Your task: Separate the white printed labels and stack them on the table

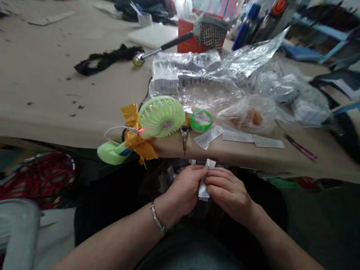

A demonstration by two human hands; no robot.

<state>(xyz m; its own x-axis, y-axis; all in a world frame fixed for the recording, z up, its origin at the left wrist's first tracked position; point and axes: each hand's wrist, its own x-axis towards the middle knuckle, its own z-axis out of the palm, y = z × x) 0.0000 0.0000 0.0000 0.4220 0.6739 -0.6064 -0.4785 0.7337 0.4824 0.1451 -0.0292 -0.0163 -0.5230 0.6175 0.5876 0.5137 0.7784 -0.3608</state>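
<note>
My left hand (184,187) and my right hand (229,189) meet just below the table's front edge. Between them they pinch a small white paper label (203,191), with a folded end sticking up above the fingertips. Print shows faintly on its lower part. Several similar printed label strips (237,135) lie along the table edge ahead of my right hand. Beneath my hands, more small white pieces (168,176) are piled in a dark area over the lap, too blurred to make out fully.
A green fan (161,117) is fixed to the edge with orange tape (132,139). Nearby are a pointed tool (184,139), a round green container (201,120) and pink-handled snips (300,147). Behind lie clear plastic bags (208,90). A red bundle (36,180) is at left.
</note>
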